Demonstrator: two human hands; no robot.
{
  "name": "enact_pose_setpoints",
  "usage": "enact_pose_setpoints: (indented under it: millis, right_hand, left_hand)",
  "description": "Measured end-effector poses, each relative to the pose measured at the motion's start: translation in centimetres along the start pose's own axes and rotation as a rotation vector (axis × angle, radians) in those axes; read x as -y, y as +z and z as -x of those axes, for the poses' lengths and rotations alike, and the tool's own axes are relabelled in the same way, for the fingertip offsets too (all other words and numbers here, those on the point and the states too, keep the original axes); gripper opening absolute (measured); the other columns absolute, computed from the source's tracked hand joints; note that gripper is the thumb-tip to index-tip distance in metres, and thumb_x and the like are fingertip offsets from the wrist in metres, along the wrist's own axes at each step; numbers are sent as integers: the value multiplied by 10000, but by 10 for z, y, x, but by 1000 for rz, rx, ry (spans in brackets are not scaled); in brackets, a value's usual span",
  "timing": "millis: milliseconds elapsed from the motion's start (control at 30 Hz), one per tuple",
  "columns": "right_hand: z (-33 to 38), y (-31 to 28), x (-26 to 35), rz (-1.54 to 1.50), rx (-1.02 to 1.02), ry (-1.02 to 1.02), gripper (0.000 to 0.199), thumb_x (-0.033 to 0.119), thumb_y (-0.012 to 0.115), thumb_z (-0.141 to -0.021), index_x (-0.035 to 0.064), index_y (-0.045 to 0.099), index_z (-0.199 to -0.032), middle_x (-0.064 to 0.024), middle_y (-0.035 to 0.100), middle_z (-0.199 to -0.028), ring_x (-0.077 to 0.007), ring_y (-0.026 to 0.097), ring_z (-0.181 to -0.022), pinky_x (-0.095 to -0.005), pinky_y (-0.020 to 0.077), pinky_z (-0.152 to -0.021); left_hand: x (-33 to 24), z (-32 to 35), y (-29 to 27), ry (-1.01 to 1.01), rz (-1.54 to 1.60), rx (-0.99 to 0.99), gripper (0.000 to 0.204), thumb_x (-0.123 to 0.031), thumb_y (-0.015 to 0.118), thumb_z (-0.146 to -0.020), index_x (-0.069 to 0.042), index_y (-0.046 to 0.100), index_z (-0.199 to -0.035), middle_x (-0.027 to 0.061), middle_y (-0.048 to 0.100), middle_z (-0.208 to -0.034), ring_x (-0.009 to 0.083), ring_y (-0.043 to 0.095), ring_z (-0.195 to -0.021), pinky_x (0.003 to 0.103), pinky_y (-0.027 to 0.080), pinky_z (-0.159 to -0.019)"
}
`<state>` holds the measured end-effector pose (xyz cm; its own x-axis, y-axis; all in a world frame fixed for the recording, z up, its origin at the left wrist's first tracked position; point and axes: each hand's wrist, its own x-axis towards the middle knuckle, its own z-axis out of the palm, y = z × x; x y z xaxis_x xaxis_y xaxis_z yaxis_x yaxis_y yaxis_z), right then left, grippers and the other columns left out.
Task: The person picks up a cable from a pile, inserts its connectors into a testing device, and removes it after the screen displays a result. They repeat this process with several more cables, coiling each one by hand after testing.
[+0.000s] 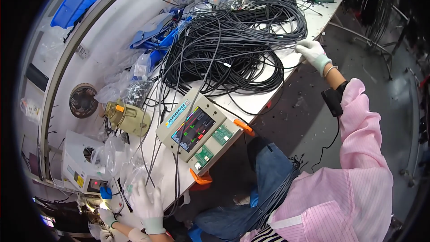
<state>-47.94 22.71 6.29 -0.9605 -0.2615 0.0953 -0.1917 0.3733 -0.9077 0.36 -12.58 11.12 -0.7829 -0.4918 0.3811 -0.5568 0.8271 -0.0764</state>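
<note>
The counter (268,98) is white and runs from the lower left to the upper right of the view. The largest thing on it is one tangled pile of black cables (233,40), spread over its far half and trailing in strands toward the near end.

The right hand (312,52), in a white glove with a pink sleeve behind it, reaches out to the right edge of the pile. Its fingers (301,47) are closed together on a cable strand at the pile's rim, above the counter edge. The left hand (148,206), also white-gloved, rests at the near end of the counter with fingers spread wide and flat; it grips nothing visible, and several cable strands run just beside it.

Between the two hands sits one beige tester box (197,127) with a lit colour screen and two green circuit boards (222,134) at its right side. Two orange clamps (244,127) show at the counter edge by the box.

To the left stand one round fan (83,101), one yellowish tool with an orange button (127,117), one white cabinet unit (78,159) and several clear plastic bags (116,87). Blue trays (156,36) lie behind the pile. A second gloved hand of another person (107,217) shows at the lower left, apart from the wearer's hands.
</note>
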Motion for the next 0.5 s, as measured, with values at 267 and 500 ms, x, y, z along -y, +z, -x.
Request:
enact_pose_setpoints:
  millis: [267, 500]
  right_hand:
    - [-22, 56, 15, 467, 73, -516, 272, 191, 571, -763, 66, 631, -997, -138, 632, -956, -301, 605, -889, -342, 479, -795]
    - [-36, 86, 53, 1015, 289, -451, 231, 222, 544, -793, 93, 623, -967, -125, 640, -884, -318, 613, -854, -406, 491, -759]
  left_hand:
    - [-24, 19, -10, 50, 51, 75, 440, -204, 662, -695, -56, 563, -1098, 146, 538, -1105, 345, 485, -986, 424, 377, -867]
    - [-34, 27, -15, 77, 71, 111, 415, -219, 654, -699, -44, 568, -1065, 128, 558, -1056, 340, 495, -980, 438, 366, -881]
